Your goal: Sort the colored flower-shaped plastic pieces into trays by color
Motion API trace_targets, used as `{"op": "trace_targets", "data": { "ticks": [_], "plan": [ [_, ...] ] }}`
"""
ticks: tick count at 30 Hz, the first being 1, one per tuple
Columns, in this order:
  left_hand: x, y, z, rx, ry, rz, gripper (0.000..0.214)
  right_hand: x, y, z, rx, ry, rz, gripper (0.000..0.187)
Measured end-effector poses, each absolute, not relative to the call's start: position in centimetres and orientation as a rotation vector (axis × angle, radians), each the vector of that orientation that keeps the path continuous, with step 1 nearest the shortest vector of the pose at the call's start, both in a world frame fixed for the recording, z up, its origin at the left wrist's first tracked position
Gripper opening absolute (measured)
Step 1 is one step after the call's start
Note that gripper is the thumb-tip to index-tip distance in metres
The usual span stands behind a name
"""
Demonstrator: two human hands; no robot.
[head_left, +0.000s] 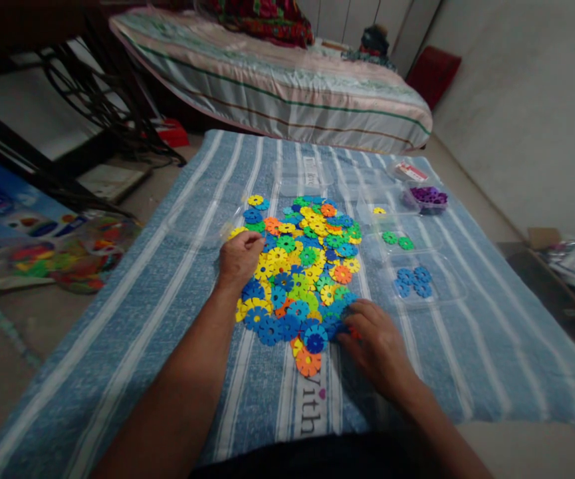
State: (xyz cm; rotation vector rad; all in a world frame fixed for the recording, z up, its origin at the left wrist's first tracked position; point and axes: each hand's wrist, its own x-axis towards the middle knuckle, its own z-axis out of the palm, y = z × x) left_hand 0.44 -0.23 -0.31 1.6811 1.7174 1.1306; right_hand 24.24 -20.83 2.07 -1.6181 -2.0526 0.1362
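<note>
On the striped cloth (177, 319), we find the mixed pile of notched discs (310, 256) between both hands. 4 blue discs (422, 275) lie in 1 clear tray (449, 297) at right. Our left hand (240, 258), fingers bent nearly together, meets the pile's left edge; our right hand (377, 342), fingers loosely curled, its near-right edge. We cannot tell whether either grips a disc. We judge the step as picking; next, separate 1 disc from its overlap.

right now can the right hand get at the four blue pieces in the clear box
Probably yes: the right hand is at the right edge of the pile, the clear box with the four blue pieces sits farther right, and only striped cloth shows between hand and box.
</note>
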Motion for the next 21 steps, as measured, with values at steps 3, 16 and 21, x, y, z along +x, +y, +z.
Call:
{"op": "trace_targets", "data": {
  "ticks": [3, 16, 21],
  "plan": [
    [0.5, -0.2, -0.4, 1.680, 1.710, 1.144, 0.024, 24.3, -20.6, 2.8, -1.574, -2.023, 0.159, 0.011],
    [0.5, -0.3, -0.1, 1.681, 1.724, 1.134, 0.025, 29.6, -18.4, 5.9, -1.714, -1.636, -0.585, 0.009],
    [0.6, -0.3, 0.0, 1.683, 1.735, 1.120, 0.024, 25.5, -19.3, 3.7, -1.571, -1.947, -0.318, 0.013]
  ]
}}
